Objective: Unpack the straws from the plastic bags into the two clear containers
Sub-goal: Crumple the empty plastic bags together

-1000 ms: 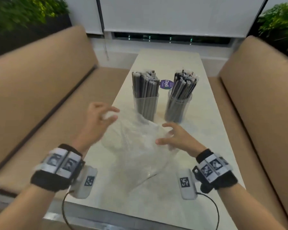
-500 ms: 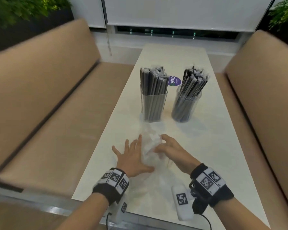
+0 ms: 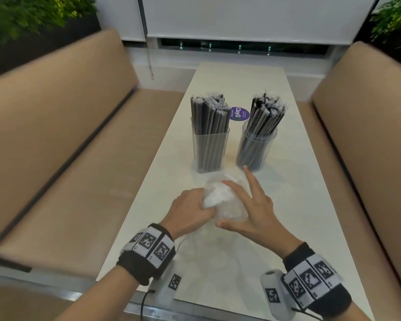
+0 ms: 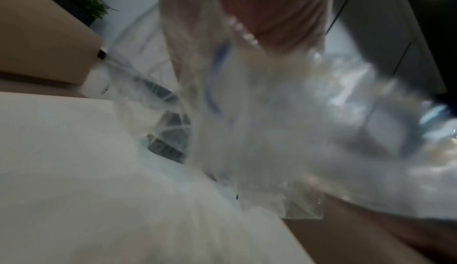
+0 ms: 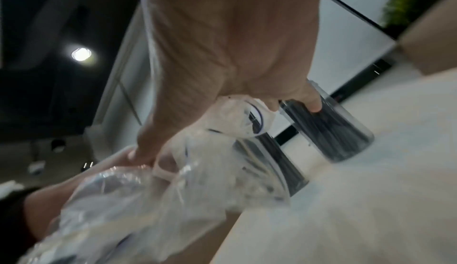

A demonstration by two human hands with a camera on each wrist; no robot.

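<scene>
Two clear containers stand mid-table, a square one (image 3: 210, 147) on the left and a round one (image 3: 256, 144) on the right. Both are packed with upright black straws (image 3: 208, 114). Just in front of them is a crumpled clear plastic bag (image 3: 225, 200), bunched into a ball between my hands. My left hand (image 3: 203, 206) grips its left side with curled fingers. My right hand (image 3: 241, 200) lies over the top and right side, fingers straight, thumb under the near edge. The wrist views show the bag (image 4: 272, 121) (image 5: 148, 199) close up and blurred. I see no straws inside it.
The long white table (image 3: 299, 205) runs away from me between two tan sofas, one on the left (image 3: 67, 170) and one on the right (image 3: 368, 147). A purple round sticker (image 3: 239, 114) sits behind the containers. Thin plastic trails on the table near my wrists.
The bag was spread wide between my hands, then pressed down. Now it is gathered into a small ball. My left hand went from flat on it to curled round it.
</scene>
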